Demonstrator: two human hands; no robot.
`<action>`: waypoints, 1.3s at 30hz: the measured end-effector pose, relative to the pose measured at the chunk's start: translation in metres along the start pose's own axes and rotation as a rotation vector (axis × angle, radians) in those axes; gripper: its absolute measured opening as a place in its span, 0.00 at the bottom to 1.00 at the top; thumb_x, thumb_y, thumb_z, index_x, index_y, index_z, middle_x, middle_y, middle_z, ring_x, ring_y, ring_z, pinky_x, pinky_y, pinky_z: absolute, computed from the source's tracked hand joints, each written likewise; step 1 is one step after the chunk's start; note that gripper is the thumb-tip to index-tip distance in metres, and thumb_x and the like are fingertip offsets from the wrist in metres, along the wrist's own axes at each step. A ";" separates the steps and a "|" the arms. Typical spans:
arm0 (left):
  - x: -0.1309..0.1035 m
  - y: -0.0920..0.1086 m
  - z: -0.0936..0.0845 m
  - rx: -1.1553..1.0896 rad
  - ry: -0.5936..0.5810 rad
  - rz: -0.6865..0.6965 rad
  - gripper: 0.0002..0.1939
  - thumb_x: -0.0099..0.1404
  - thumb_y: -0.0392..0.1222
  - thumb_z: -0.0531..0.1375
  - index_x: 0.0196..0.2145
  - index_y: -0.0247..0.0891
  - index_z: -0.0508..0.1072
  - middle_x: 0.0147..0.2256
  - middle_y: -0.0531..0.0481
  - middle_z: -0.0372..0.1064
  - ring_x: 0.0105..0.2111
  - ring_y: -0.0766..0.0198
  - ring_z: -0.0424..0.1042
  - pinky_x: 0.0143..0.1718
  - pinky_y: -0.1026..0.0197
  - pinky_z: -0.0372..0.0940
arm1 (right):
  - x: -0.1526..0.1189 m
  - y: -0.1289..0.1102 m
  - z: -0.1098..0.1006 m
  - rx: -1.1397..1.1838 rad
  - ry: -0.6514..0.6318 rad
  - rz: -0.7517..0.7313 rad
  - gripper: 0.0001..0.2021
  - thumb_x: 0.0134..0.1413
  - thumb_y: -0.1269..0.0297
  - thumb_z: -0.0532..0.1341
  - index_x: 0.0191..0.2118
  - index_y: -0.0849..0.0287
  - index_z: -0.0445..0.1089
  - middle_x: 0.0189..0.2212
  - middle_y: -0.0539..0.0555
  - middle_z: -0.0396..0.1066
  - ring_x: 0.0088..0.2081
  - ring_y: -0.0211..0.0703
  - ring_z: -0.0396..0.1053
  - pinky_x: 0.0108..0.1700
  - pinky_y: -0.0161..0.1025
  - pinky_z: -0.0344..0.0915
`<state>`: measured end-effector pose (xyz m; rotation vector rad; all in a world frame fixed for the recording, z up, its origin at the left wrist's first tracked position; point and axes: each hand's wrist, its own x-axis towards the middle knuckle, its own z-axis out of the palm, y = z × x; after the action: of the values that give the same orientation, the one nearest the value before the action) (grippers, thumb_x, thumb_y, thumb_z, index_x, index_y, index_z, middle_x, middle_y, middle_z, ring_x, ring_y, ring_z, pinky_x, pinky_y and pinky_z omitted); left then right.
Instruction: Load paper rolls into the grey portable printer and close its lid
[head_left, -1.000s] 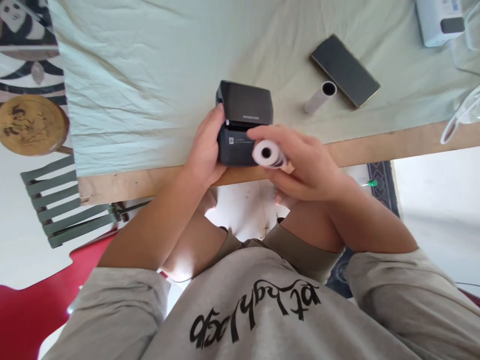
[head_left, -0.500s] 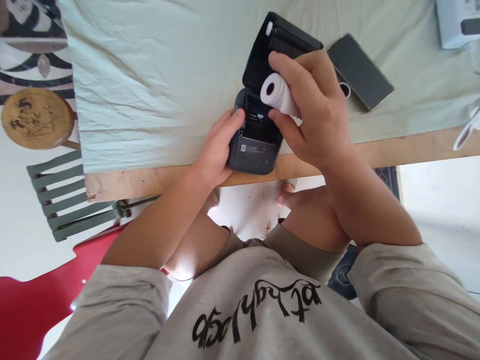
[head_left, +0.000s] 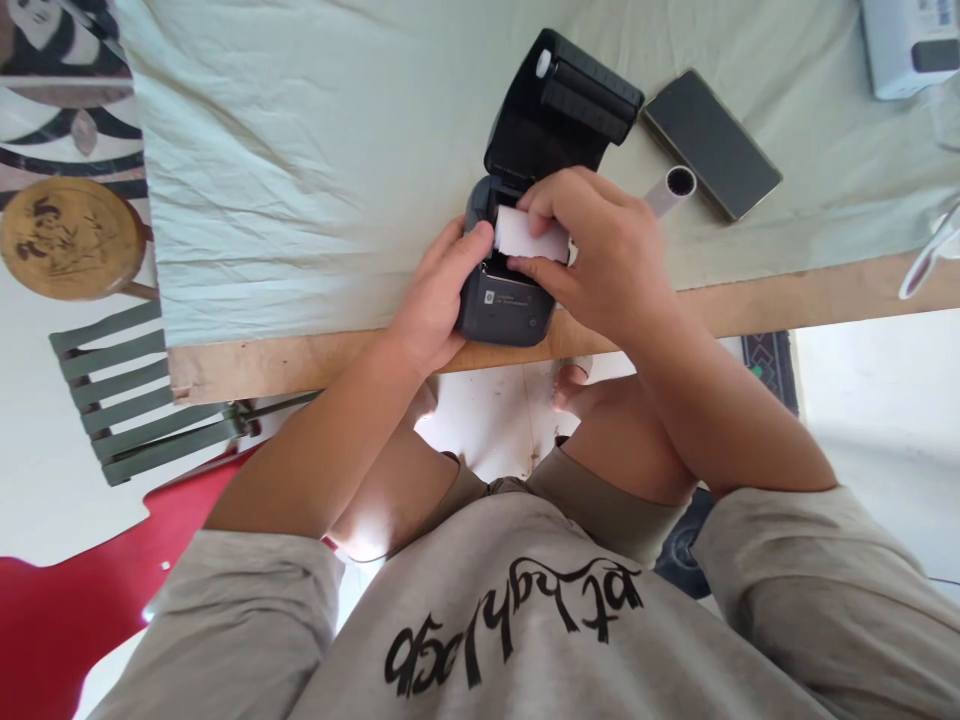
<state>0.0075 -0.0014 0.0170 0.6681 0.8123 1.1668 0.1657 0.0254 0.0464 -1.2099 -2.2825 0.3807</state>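
While the left hand (head_left: 435,295) grips the dark printer (head_left: 504,315) at its nine-o'clock side, the right hand (head_left: 604,245) pinches the white roll (head_left: 519,236) within the open bay (head_left: 498,263), apparently seating it; the next move calls for a level release clear of the lid (head_left: 551,120) at one o'clock.

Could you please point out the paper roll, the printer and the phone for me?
Paper roll (head_left: 523,242): head view, on the exposed white side of the roll.
Printer (head_left: 504,315): head view, on the dark labelled panel of its body.
Phone (head_left: 712,145): head view, on the middle of its dark face.
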 end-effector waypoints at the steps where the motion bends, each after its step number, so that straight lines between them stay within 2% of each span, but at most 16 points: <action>1: 0.000 0.000 0.000 -0.001 0.007 0.002 0.09 0.67 0.45 0.55 0.36 0.36 0.69 0.30 0.52 0.66 0.36 0.63 0.73 0.35 0.63 0.66 | 0.000 0.002 0.001 0.019 -0.012 -0.016 0.08 0.57 0.60 0.60 0.32 0.52 0.59 0.35 0.51 0.69 0.37 0.46 0.68 0.38 0.44 0.65; 4: 0.001 0.000 0.000 -0.005 0.025 -0.008 0.10 0.66 0.46 0.56 0.35 0.37 0.69 0.31 0.51 0.67 0.38 0.62 0.73 0.38 0.61 0.67 | -0.001 0.005 0.003 0.044 -0.009 -0.051 0.08 0.60 0.56 0.57 0.31 0.52 0.63 0.36 0.52 0.70 0.38 0.45 0.68 0.39 0.44 0.66; 6: 0.002 0.000 -0.001 -0.009 0.031 -0.012 0.10 0.64 0.48 0.58 0.35 0.38 0.69 0.33 0.51 0.68 0.41 0.59 0.73 0.41 0.60 0.68 | -0.003 0.004 0.003 0.012 0.058 -0.073 0.09 0.60 0.55 0.57 0.31 0.51 0.64 0.37 0.52 0.71 0.39 0.45 0.67 0.42 0.45 0.67; 8: 0.002 -0.001 -0.002 -0.025 0.023 0.011 0.10 0.64 0.47 0.58 0.40 0.40 0.68 0.36 0.50 0.69 0.45 0.58 0.72 0.43 0.59 0.67 | -0.007 0.001 0.004 -0.032 0.151 -0.127 0.09 0.60 0.57 0.57 0.30 0.52 0.65 0.37 0.52 0.71 0.39 0.45 0.66 0.43 0.45 0.67; 11: 0.001 -0.002 -0.005 -0.069 0.000 0.065 0.15 0.64 0.42 0.56 0.49 0.45 0.65 0.42 0.53 0.68 0.48 0.60 0.71 0.46 0.58 0.67 | -0.014 -0.005 0.006 -0.059 0.250 -0.270 0.08 0.60 0.61 0.58 0.29 0.53 0.66 0.33 0.51 0.70 0.35 0.42 0.65 0.40 0.43 0.65; 14: 0.000 -0.002 -0.007 -0.057 -0.031 0.064 0.20 0.61 0.39 0.59 0.50 0.51 0.64 0.45 0.56 0.69 0.46 0.61 0.71 0.45 0.59 0.67 | -0.019 -0.007 0.012 -0.086 0.222 -0.348 0.10 0.61 0.60 0.57 0.29 0.54 0.67 0.31 0.50 0.70 0.34 0.40 0.64 0.38 0.42 0.63; 17: -0.002 0.000 -0.006 -0.004 -0.041 0.056 0.28 0.56 0.32 0.61 0.53 0.52 0.63 0.46 0.57 0.69 0.47 0.61 0.71 0.46 0.60 0.67 | -0.022 -0.003 0.017 -0.051 0.184 -0.373 0.13 0.61 0.55 0.56 0.30 0.56 0.68 0.33 0.50 0.71 0.36 0.40 0.66 0.40 0.43 0.62; 19: -0.003 0.002 -0.005 0.020 -0.029 0.045 0.35 0.53 0.30 0.61 0.56 0.51 0.59 0.47 0.56 0.69 0.49 0.60 0.71 0.47 0.60 0.67 | -0.024 0.000 0.018 0.007 0.210 -0.364 0.13 0.62 0.54 0.56 0.32 0.55 0.69 0.35 0.50 0.71 0.38 0.41 0.66 0.42 0.44 0.63; 22: -0.004 0.003 -0.005 0.036 -0.017 0.011 0.40 0.51 0.30 0.63 0.59 0.52 0.57 0.50 0.54 0.68 0.52 0.57 0.70 0.47 0.59 0.68 | -0.025 0.003 0.012 -0.002 0.289 -0.260 0.08 0.62 0.57 0.55 0.38 0.54 0.69 0.39 0.52 0.69 0.42 0.45 0.67 0.48 0.48 0.63; 24: -0.004 0.003 -0.005 0.020 -0.026 0.010 0.41 0.50 0.29 0.64 0.59 0.53 0.58 0.51 0.54 0.68 0.53 0.56 0.70 0.46 0.58 0.69 | -0.023 0.002 0.003 -0.021 0.349 -0.162 0.10 0.59 0.56 0.57 0.43 0.53 0.68 0.46 0.55 0.67 0.49 0.50 0.65 0.52 0.51 0.63; 26: -0.003 0.001 -0.006 -0.005 -0.046 0.030 0.39 0.50 0.29 0.64 0.57 0.52 0.61 0.52 0.54 0.68 0.53 0.55 0.69 0.46 0.58 0.69 | -0.017 0.002 -0.007 0.026 0.376 -0.088 0.16 0.58 0.54 0.59 0.50 0.51 0.64 0.55 0.55 0.61 0.58 0.54 0.59 0.56 0.51 0.63; 29: -0.002 -0.002 -0.007 -0.018 -0.056 0.058 0.36 0.50 0.28 0.65 0.54 0.52 0.65 0.52 0.56 0.69 0.53 0.55 0.69 0.46 0.58 0.69 | -0.003 0.009 -0.013 0.251 0.342 -0.054 0.19 0.61 0.58 0.56 0.57 0.46 0.56 0.62 0.50 0.55 0.65 0.45 0.52 0.56 0.42 0.64; 32: -0.001 -0.003 -0.008 0.015 -0.024 0.039 0.37 0.49 0.29 0.64 0.55 0.54 0.65 0.51 0.56 0.69 0.53 0.55 0.69 0.45 0.58 0.70 | 0.007 0.021 -0.005 0.510 0.362 -0.056 0.16 0.64 0.60 0.53 0.56 0.42 0.57 0.60 0.44 0.57 0.61 0.38 0.59 0.55 0.37 0.67; 34: -0.002 -0.002 -0.007 0.048 0.000 0.028 0.38 0.49 0.30 0.64 0.56 0.54 0.62 0.50 0.55 0.69 0.53 0.56 0.69 0.44 0.59 0.70 | 0.006 0.028 0.003 0.541 0.325 -0.052 0.12 0.63 0.56 0.54 0.51 0.43 0.62 0.53 0.44 0.64 0.56 0.39 0.64 0.57 0.39 0.66; 36: -0.002 -0.001 -0.006 0.065 0.014 0.027 0.39 0.49 0.30 0.64 0.57 0.54 0.60 0.50 0.54 0.69 0.52 0.57 0.70 0.44 0.60 0.70 | 0.000 0.030 0.007 0.491 0.233 -0.049 0.11 0.60 0.51 0.56 0.45 0.46 0.66 0.48 0.47 0.68 0.55 0.41 0.65 0.63 0.44 0.62; 39: -0.004 0.001 -0.004 0.045 -0.012 0.029 0.40 0.49 0.30 0.65 0.57 0.55 0.58 0.53 0.53 0.67 0.54 0.57 0.68 0.45 0.60 0.70 | -0.013 0.029 0.008 0.442 0.088 -0.045 0.14 0.57 0.47 0.58 0.39 0.49 0.70 0.52 0.50 0.66 0.58 0.48 0.61 0.67 0.51 0.56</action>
<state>0.0031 -0.0051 0.0167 0.7253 0.8234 1.1730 0.1873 0.0308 0.0215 -0.9276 -2.0039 0.7524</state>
